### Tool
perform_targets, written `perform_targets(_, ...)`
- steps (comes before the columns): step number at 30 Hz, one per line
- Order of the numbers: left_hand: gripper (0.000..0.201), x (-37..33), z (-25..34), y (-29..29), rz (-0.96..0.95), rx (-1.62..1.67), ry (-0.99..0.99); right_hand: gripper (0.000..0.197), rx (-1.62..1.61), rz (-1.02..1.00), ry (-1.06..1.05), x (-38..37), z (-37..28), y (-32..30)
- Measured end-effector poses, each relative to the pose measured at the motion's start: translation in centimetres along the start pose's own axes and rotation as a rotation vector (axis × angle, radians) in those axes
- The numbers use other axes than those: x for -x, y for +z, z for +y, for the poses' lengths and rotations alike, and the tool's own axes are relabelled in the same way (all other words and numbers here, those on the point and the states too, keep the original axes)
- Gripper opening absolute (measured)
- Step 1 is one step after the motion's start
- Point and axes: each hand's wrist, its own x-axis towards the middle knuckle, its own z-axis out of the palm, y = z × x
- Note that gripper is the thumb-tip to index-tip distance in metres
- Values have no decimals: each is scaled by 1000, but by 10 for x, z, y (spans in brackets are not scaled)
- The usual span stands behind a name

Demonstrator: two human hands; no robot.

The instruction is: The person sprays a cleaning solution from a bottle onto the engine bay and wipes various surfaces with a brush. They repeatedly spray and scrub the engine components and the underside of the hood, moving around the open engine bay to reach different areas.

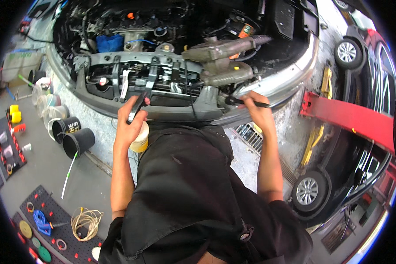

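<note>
My left hand (128, 122) is closed around a small black and silver hand tool (137, 107), above the car's front edge; its exact kind is unclear. Between the fingers of my right hand (260, 113) is a slim black brush-like tool (234, 101), its handle end sticking out on the right and its wider end pointing left. That wider end is close to a dirty grey-brown intake part (224, 77), which lies across the front right of the open engine bay. Beside my left hand is the radiator support (152, 72) with exposed latch parts below it.
Beside my left forearm stands a yellow-white tub (140, 138). Black buckets (78, 143) and pegboards (53, 215) with tape and cords are on the left. On the right, a red lift arm (347, 116) reaches toward a dark car (339, 167). A floor grate (251, 135) lies below.
</note>
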Motion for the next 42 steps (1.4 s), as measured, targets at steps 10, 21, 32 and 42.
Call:
perform_targets(10,31,-12,-61,-72,-167,-267,-153,31,-423,32,-46,70,-101,89)
perform_targets(21,36,-41,-143,-124,-365,-473,164,24,25,373,-256,52,-75,313)
perform_targets(32,41,-69,-195,-231,-375,-348,253,19,117,554,-291,20,-130,421)
perform_targets(42,44,-58,-218,-294,-70,-68,207,29,2,297,117,-10,-138,388)
